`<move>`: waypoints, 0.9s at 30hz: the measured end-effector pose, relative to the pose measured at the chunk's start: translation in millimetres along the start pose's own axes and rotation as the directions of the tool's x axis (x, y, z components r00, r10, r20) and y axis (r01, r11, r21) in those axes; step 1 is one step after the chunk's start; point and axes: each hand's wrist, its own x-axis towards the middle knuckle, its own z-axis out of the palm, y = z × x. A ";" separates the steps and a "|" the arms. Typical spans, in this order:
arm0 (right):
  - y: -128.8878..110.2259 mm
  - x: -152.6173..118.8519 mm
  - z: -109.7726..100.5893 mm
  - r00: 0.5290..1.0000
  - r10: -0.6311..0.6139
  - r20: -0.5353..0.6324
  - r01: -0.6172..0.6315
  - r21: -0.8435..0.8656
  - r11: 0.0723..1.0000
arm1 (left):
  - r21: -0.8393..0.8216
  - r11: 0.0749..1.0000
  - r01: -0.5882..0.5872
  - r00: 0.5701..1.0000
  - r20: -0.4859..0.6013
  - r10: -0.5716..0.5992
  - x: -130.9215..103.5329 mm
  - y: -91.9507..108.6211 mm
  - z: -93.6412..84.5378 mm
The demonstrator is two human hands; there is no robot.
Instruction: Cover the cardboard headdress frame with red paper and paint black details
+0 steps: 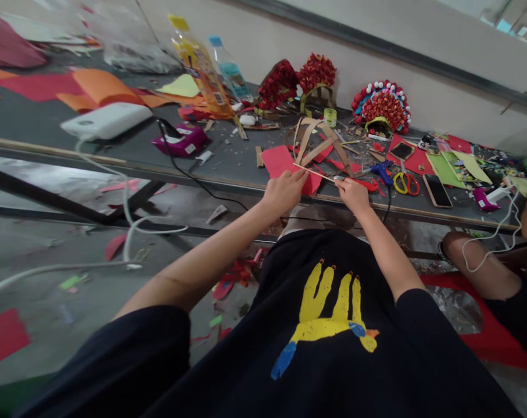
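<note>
A thin pale wooden stick [318, 173] spans the gap between my two hands, over the front edge of the workbench. My left hand [284, 190] pinches it near its left part, above a piece of red paper [277, 161]. The fingers of my right hand [352, 193] are closed on its right end. Just beyond my hands stands an open frame of curved cardboard strips [307, 138]. To the right of my right hand lie a blue glue gun [382, 172] and scissors with yellow and red handles [407, 183].
Behind are red decorated headpieces [383, 107], an orange drink bottle [204, 75] and a blue one [232, 71]. A phone [437, 191] lies on the right, a white power strip [108, 121] on the left. Another person's leg [481, 264] is at far right; cables hang below the bench.
</note>
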 end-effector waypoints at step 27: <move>11.0 3.8 13.0 0.994 -0.039 -0.098 0.048 0.085 0.995 | 0.031 0.999 0.024 0.997 0.077 -0.026 4.2 12.2 -17.5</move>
